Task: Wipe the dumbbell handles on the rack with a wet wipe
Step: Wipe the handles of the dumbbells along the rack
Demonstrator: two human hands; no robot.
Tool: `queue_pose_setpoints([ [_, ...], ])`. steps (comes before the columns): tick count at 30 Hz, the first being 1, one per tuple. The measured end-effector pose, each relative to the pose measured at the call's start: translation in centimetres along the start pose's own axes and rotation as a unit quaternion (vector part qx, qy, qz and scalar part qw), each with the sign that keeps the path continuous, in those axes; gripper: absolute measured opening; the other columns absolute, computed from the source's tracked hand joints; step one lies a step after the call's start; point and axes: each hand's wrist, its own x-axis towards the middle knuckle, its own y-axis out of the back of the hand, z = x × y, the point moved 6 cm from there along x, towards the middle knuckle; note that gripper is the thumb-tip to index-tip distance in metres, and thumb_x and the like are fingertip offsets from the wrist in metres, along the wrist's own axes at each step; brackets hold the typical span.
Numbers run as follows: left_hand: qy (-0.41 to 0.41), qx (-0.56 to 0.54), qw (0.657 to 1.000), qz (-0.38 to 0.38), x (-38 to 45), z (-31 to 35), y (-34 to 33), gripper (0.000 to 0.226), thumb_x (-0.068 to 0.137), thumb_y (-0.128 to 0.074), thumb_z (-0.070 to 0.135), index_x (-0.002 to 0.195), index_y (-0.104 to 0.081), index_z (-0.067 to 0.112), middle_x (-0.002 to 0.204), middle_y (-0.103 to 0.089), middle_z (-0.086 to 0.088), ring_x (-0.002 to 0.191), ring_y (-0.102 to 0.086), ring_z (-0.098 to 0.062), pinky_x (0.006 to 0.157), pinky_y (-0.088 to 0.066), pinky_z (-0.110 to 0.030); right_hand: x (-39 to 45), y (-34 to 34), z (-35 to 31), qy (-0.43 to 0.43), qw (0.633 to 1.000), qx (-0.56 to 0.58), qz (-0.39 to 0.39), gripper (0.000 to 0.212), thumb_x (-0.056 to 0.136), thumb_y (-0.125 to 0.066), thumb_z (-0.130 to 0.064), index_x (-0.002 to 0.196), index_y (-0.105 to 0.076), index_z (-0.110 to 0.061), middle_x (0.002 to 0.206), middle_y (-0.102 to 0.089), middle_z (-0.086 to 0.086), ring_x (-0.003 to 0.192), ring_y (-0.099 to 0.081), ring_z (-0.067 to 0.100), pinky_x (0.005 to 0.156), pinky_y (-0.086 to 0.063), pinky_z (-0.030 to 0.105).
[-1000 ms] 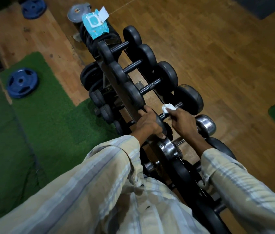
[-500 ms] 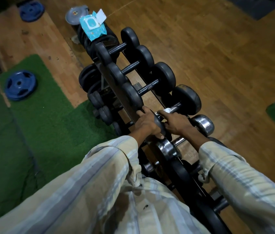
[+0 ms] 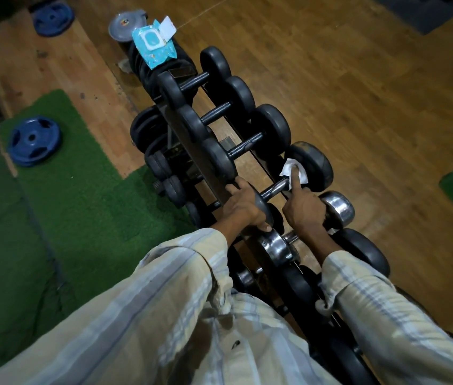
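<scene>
Right hand (image 3: 304,209) presses a white wet wipe (image 3: 293,173) with an extended forefinger against the far end of a dumbbell handle (image 3: 273,190), where the bar meets the black dumbbell head (image 3: 312,165). The other fingers are curled toward the palm; how they hold the rest of the wipe is hidden under the hand. Left hand (image 3: 243,205) grips the near black head of the same dumbbell, fingers wrapped over its rim, so that head is mostly covered. The dumbbell sits on the rack (image 3: 192,140), fourth from the rack's far end; three more black dumbbells lie beyond it, handles bare. Just nearer, a chrome dumbbell (image 3: 336,209) is partly blocked by the right wrist. The rack's near end is cut off by striped shirt sleeves (image 3: 180,301) and the frame bottom. Lower-tier weights on the rack's left side are dark and hard to make out. A blue wipes pack (image 3: 153,45), flap up, rests on stacked black plates at the rack's far end. A blue weight plate (image 3: 33,140) lies on green turf (image 3: 81,190) left of the rack.
</scene>
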Motion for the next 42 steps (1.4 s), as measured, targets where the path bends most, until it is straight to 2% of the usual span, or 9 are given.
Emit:
queue_pose_setpoints([
  [7, -0.003, -0.009, 1.0, -0.016, 0.4, -0.1, -0.1, 0.163, 0.054, -0.102, 0.03, 0.156, 0.024, 0.012, 0.166, 0.015, -0.02, 0.147, -0.031, -0.04, 0.106, -0.045, -0.042, -1.7, -1.2, -0.5, -0.036, 0.985, 0.167, 0.02, 0.094, 0.089, -0.056, -0.009, 0.161, 0.0, -0.03, 0.131, -0.047, 0.014, 0.087, -0.054, 0.03, 0.059, -0.042, 0.036],
  [11, -0.002, -0.002, 1.0, -0.011, 0.4, -0.2, -0.1, 0.165, 0.051, -0.103, 0.035, 0.156, 0.022, 0.013, 0.164, 0.007, -0.019, 0.144, -0.036, -0.039, 0.105, -0.047, -0.041, -0.1, -1.2, -1.8, -0.11, 0.943, 0.314, 0.033, 0.084, 0.085, -0.049, -0.021, 0.16, -0.01, -0.024, 0.123, -0.054, 0.011, 0.102, -0.055, 0.03, 0.073, -0.052, 0.043],
  [18, -0.001, -0.004, 1.0, -0.004, 0.3, -0.1, -0.1, 0.164, 0.051, -0.103, 0.034, 0.156, 0.021, 0.014, 0.162, 0.0, -0.018, 0.141, -0.039, -0.038, 0.103, -0.049, -0.042, 2.6, -0.5, -2.2, -0.295, 0.661, 0.689, -0.037, 0.034, 0.056, -0.061, -0.007, 0.089, -0.058, -0.012, 0.083, -0.055, 0.006, 0.081, -0.052, 0.023, 0.065, -0.042, 0.033],
  [21, -0.002, -0.01, 1.0, -0.006, 0.2, -0.1, -0.1, 0.164, 0.052, -0.103, 0.032, 0.156, 0.022, 0.014, 0.163, 0.003, -0.019, 0.144, -0.035, -0.039, 0.104, -0.046, -0.041, 2.7, -1.3, -0.7, -0.337, 0.551, 0.757, -0.096, 0.029, 0.053, -0.062, -0.006, 0.08, -0.055, -0.015, 0.092, -0.056, 0.006, 0.071, -0.053, 0.021, 0.069, -0.045, 0.032],
  [25, -0.001, -0.011, 1.0, 0.0, 0.2, 0.0, 0.0, 0.161, 0.053, -0.103, 0.029, 0.157, 0.019, 0.014, 0.162, -0.001, -0.02, 0.141, -0.04, -0.039, 0.1, -0.048, -0.04, 2.6, -2.0, -0.1, -0.336, 0.477, 0.801, -0.138, 0.05, 0.052, -0.062, -0.008, 0.1, -0.053, -0.016, 0.115, -0.058, 0.01, 0.101, -0.059, 0.026, 0.092, -0.046, 0.037],
  [30, 0.0, -0.009, 1.0, 0.0, -0.1, -0.1, 0.0, 0.159, 0.054, -0.102, 0.03, 0.157, 0.019, 0.014, 0.165, 0.004, -0.021, 0.14, -0.041, -0.039, 0.098, -0.049, -0.041, 2.6, -2.0, -1.1, -0.336, 0.453, 0.811, -0.154, 0.049, 0.058, -0.057, -0.007, 0.107, -0.053, -0.014, 0.109, -0.062, 0.01, 0.104, -0.061, 0.03, 0.105, -0.042, 0.04],
  [34, 0.005, -0.011, 1.0, 0.009, -0.2, -0.1, 0.1, 0.16, 0.052, -0.102, 0.03, 0.157, 0.017, 0.014, 0.164, 0.004, -0.021, 0.139, -0.044, -0.039, 0.096, -0.05, -0.041, 1.7, -2.3, -2.5, -0.32, 0.461, 0.808, -0.181, 0.014, 0.065, -0.047, -0.003, 0.072, -0.054, -0.013, 0.078, -0.053, 0.004, 0.069, -0.056, 0.023, 0.076, -0.045, 0.028],
  [37, 0.013, -0.017, 1.0, 0.016, -0.4, 0.1, 0.2, 0.161, 0.048, -0.103, 0.028, 0.157, 0.014, 0.015, 0.162, -0.002, -0.021, 0.133, -0.049, -0.039, 0.092, -0.054, -0.042, 1.1, -2.8, -3.4, -0.289, 0.519, 0.775, -0.216, 0.018, 0.071, -0.037, -0.003, 0.073, -0.037, -0.02, 0.078, -0.033, 0.001, 0.068, -0.04, 0.02, 0.069, -0.031, 0.03],
  [42, 0.016, -0.02, 0.999, 0.028, -0.6, 0.2, 0.4, 0.159, 0.045, -0.104, 0.028, 0.157, 0.008, 0.017, 0.157, -0.012, -0.02, 0.126, -0.054, -0.039, 0.082, -0.056, -0.042, -0.1, -4.3, -4.0, -0.301, 0.586, 0.699, -0.277, 0.036, 0.053, -0.053, -0.004, 0.086, -0.063, -0.01, 0.093, -0.059, 0.013, 0.087, -0.058, 0.032, 0.088, -0.047, 0.037],
])
